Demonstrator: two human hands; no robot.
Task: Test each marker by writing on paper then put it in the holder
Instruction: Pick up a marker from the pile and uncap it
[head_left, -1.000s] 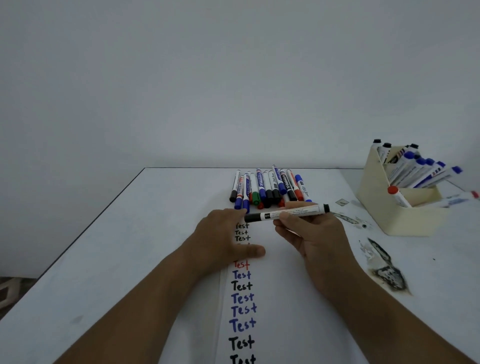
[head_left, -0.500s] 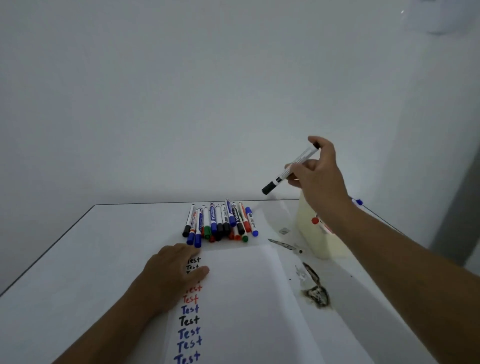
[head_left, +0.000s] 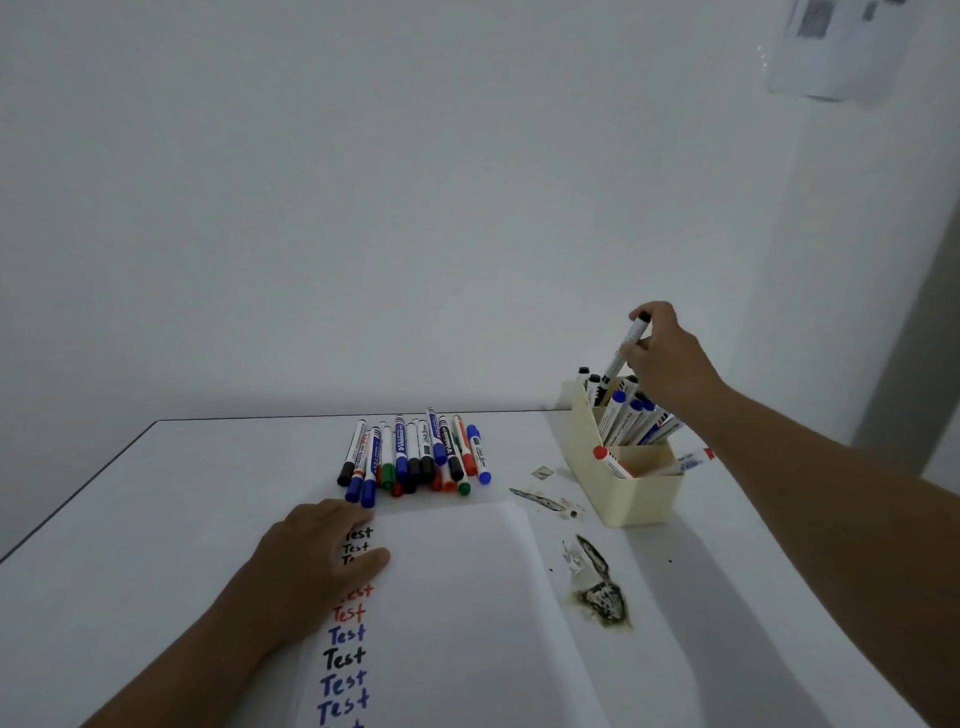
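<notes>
My right hand (head_left: 667, 358) pinches a black-capped white marker (head_left: 626, 345) nearly upright, cap end down, its lower end among the markers in the far compartment of the cream holder (head_left: 618, 493). The holder stands at the right of the table and holds several black, blue and red markers. My left hand (head_left: 317, 561) rests flat on the white paper (head_left: 457, 597), covering part of a column of "Test" words in black, red and blue. A pile of several loose markers (head_left: 415, 457) lies just beyond the paper.
The white table (head_left: 156, 519) has dark scorch-like stains (head_left: 600, 592) between the paper and the holder, and a smaller streak (head_left: 537, 500) near the holder's base. A wall rises behind the table's far edge. A sheet of paper (head_left: 841, 47) hangs on the wall at top right.
My right hand carried the black marker from above the paper up and right to the holder and tipped it cap down into the far compartment. My left hand stayed on the paper.
</notes>
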